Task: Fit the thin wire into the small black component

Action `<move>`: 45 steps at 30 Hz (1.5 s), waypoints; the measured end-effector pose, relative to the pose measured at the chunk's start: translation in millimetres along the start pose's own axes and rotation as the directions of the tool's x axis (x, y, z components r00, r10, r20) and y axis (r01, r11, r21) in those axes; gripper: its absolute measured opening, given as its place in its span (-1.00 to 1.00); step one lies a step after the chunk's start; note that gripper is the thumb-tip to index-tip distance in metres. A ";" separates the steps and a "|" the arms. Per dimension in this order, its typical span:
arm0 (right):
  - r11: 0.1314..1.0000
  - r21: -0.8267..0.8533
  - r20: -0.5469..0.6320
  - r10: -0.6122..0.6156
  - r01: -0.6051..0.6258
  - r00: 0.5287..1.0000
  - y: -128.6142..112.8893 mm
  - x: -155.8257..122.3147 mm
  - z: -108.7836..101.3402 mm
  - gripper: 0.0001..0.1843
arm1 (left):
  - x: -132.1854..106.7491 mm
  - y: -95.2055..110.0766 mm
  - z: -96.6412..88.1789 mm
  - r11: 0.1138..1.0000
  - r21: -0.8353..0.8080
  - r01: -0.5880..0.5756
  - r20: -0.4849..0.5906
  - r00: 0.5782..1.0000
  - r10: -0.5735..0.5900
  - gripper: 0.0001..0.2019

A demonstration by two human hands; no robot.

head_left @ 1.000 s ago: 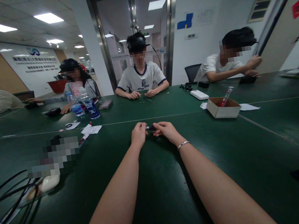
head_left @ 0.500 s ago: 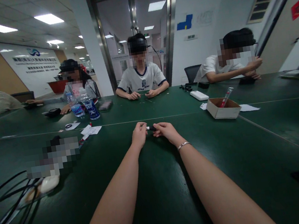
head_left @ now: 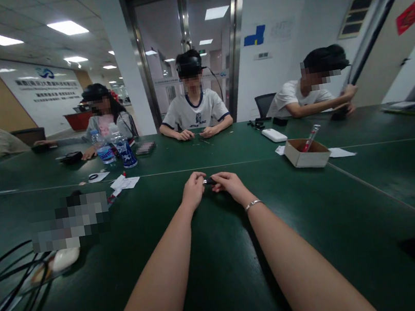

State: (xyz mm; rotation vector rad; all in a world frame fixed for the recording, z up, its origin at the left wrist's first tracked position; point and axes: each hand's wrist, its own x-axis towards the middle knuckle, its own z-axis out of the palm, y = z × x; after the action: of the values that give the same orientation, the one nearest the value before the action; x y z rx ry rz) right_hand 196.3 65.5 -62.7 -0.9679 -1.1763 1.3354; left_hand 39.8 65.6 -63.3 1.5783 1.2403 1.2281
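Over the dark green table (head_left: pixel 222 257), my two hands are close together, joined by a small black object with a silvery end (head_left: pixel 208 181). My right hand (head_left: pixel 230 184), with a bracelet (head_left: pixel 254 204) at its wrist, pinches the black part between thumb and fingers. At the silvery end, the fingers of my left hand (head_left: pixel 194 189) are closed and touching it. The object is too small to name, and my fingers cover part of it.
An open cardboard box (head_left: pixel 307 153) holding a red-and-clear tube (head_left: pixel 311 137) stands right of my hands. Black cables (head_left: pixel 9 268) and a white rounded thing (head_left: pixel 66 257) lie left. Water bottles (head_left: pixel 124 148) stand farther back. A person (head_left: pixel 194 105) sits opposite; others sit along the table.
The whole view has shifted slightly. My hands stay together on the small black object, with hardly any change of grip.
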 end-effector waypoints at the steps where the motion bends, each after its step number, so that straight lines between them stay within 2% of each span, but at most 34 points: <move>1: 1.000 0.009 -0.001 -0.005 0.005 1.000 -0.1 -0.2 -0.1 -0.82 | -0.1 0.0 0.0 1.000 -0.006 0.005 0.004 1.000 -0.005 -0.75; 5: 0.999 0.044 0.015 -0.033 0.032 0.999 -1.1 -2.1 -1.7 -0.76 | 0.9 -1.3 -0.2 0.999 -0.027 -0.022 0.001 1.000 0.022 -0.79; 15: 0.996 0.054 0.130 -0.071 0.064 0.989 -0.8 -2.2 -6.0 -0.63 | -0.8 3.9 -1.8 0.999 -0.034 0.009 0.008 1.000 -0.008 -0.76; 18: 0.997 0.047 0.122 -0.074 0.068 0.990 -0.7 -2.2 -6.0 -0.62 | -3.2 6.6 -1.7 1.000 0.005 -0.015 -0.029 0.999 0.016 -0.74; 26: 0.998 0.047 0.113 -0.057 0.052 0.992 -1.7 -2.6 -5.1 -0.65 | -3.7 6.8 -2.0 0.994 0.093 -0.053 -0.010 0.998 0.054 -0.74; 34: 0.997 0.052 0.119 -0.060 0.054 0.991 0.0 -1.4 -6.0 -0.64 | 0.6 -0.3 -0.3 0.997 0.068 -0.045 -0.015 0.999 0.046 -0.72; 38: 0.998 0.048 0.105 -0.054 0.049 0.993 -1.3 -2.1 -5.3 -0.64 | 0.0 1.3 -1.2 0.991 0.109 -0.081 -0.022 0.996 0.084 -0.74; 43: 0.998 0.043 0.105 -0.044 0.040 0.994 -1.8 -2.5 -4.9 -0.65 | -4.4 7.2 -2.9 0.989 0.147 -0.027 -0.030 0.999 0.032 -0.74; 45: 0.998 0.052 0.095 -0.045 0.040 0.995 -1.7 -2.5 -4.7 -0.66 | -5.3 7.7 -2.9 0.989 0.144 -0.039 -0.024 0.999 0.042 -0.75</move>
State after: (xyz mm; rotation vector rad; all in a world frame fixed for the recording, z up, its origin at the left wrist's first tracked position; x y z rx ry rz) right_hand 201.5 63.6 -62.1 -0.8467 -1.2237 1.3832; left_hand 38.5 58.7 -56.6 1.7026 1.3451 1.2120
